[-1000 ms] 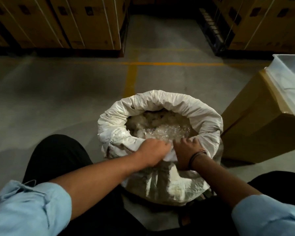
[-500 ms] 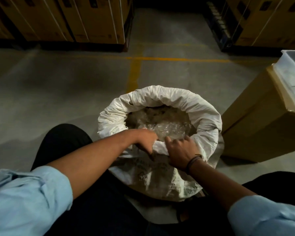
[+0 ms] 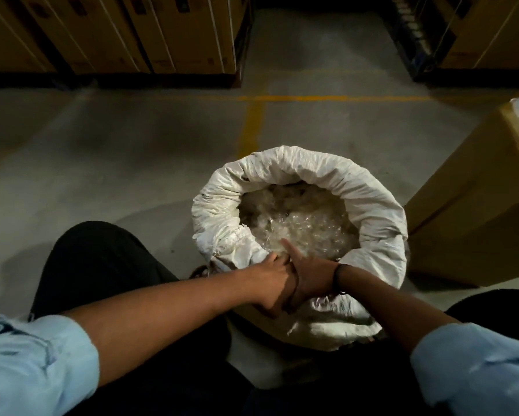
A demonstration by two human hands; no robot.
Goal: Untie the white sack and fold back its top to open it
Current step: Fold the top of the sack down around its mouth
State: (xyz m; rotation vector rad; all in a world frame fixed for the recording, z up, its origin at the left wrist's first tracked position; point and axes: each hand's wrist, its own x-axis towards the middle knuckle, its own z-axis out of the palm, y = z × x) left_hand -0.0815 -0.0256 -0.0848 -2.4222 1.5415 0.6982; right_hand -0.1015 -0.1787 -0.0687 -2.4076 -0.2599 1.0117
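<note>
White woven cuff, both hands pinching its near edge.

Left hand (image 3: pixel 271 283) and right hand (image 3: pixel 310 273) sit pressed together, fingers closed on the near lip of the white sack (image 3: pixel 372 202), which stands on the concrete floor (image 3: pixel 132 163) between the person's knees. Since a moment ago they have slid lower along the fold; the mouth is rolled back all round, clear plastic scraps (image 3: pixel 306 223) exposed. Judged nearly done. Cardboard box (image 3: pixel 474 205) stands just beside, right; nothing obstructs.
</note>
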